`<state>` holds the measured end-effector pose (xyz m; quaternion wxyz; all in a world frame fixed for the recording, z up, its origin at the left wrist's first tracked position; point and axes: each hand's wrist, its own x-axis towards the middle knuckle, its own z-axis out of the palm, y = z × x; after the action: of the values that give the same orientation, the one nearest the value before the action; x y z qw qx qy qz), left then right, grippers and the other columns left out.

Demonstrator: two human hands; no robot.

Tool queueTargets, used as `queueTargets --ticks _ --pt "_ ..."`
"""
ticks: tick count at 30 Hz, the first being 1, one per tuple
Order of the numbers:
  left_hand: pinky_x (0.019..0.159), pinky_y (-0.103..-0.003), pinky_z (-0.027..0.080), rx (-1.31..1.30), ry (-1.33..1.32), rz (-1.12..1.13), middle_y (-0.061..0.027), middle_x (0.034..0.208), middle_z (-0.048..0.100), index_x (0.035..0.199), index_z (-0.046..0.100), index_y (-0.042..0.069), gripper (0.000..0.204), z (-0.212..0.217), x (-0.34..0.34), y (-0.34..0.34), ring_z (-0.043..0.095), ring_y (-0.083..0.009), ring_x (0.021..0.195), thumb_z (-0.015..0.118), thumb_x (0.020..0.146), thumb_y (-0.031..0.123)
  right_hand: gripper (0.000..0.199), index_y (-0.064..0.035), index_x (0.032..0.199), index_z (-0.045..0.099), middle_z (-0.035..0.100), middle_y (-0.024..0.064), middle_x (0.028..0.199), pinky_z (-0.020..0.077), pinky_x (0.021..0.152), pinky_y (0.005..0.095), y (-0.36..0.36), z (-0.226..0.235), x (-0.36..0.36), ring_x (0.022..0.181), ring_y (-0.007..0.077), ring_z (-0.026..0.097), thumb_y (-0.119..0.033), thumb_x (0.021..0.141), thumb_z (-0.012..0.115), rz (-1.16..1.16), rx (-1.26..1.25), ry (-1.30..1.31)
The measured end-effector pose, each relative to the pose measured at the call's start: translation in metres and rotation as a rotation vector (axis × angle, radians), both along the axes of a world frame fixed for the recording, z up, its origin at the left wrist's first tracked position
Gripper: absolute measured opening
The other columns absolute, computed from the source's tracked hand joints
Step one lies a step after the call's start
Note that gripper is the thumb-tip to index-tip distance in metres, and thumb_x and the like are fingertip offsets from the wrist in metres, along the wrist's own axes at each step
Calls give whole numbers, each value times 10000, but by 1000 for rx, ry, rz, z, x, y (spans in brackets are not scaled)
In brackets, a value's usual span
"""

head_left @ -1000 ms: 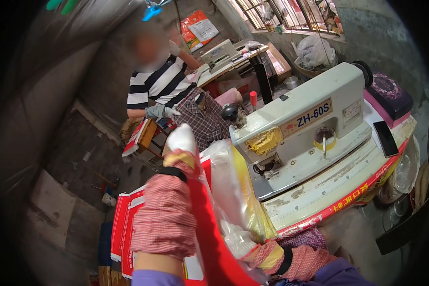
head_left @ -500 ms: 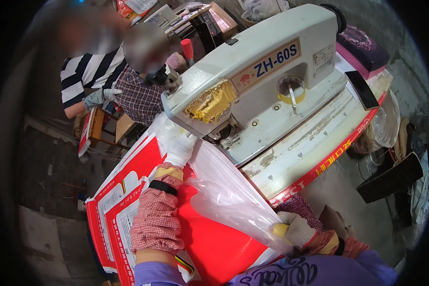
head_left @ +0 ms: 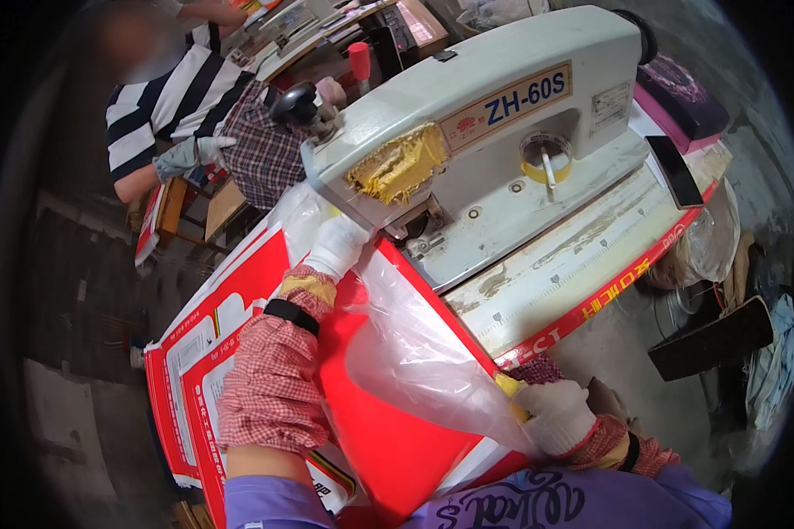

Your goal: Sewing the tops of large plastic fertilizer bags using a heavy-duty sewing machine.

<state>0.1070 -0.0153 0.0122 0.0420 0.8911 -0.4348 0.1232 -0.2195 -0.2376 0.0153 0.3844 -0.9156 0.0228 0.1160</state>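
the red-and-white sack (head_left: pixel 379 406), with its clear plastic film (head_left: pixel 406 353), lay between the two gloved hands, on the person's side of the sewing machine (head_left: pixel 512 141). its long upper edge ran slantwise, from just beside the needle end down to the lower right, roughly along the front of the table (head_left: pixel 591 273). the left hand (head_left: pixel 337 248) was the nearer one to the needle, at the far end of that edge; its fingers were hidden, so whether it gripped or merely pressed could not be told. the right hand (head_left: pixel 560 414) was closed on the near end of the edge, well apart from the needle — film and sack stretched between the two.

as for writing, the machine bore a plate (head_left: pixel 507 104) with a red emblem and bold blue letters and digits, plus a smaller pale label (head_left: pixel 610 106) too fine to read. yellow and white characters ran along the red strip (head_left: pixel 622 275) on the table's front — and dark script crossed the purple shirt (head_left: pixel 512 502).
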Motion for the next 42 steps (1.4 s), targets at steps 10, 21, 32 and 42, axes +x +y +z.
queueTargets --ticks 10,21,32,42 --pt "654 -353 431 90 537 344 -135 752 623 869 639 50 363 22 -34 21 580 -290 670 522 853 393 294 -98 825 639 628 119 701 497 596 398 -1 -7 -11 642 309 623 -365 749 543 182 -175 94" --pt "665 -410 501 -19 -131 200 -153 800 642 828 661 89 198 13 88 55 627 -324 757 551 745 232 211 -71 824 595 612 93 820 481 604 299 14 -9 67 702 217 597 -228 861 460 553 83 -760" --pt "727 -382 486 511 -116 384 -157 907 607 881 626 64 211 126 -7 -10 590 -313 848 629 735 216 192 -68 788 667 645 151 732 494 516 426 62 -22 199 658 324 636 -157 743 503 79 -87 -461" --pt "783 -416 446 740 243 -527 -78 791 581 850 569 101 411 149 -196 -121 571 -290 836 669 622 428 259 -83 863 667 640 173 868 495 703 390 41 -21 234 785 311 636 -234 658 618 599 -148 -288"
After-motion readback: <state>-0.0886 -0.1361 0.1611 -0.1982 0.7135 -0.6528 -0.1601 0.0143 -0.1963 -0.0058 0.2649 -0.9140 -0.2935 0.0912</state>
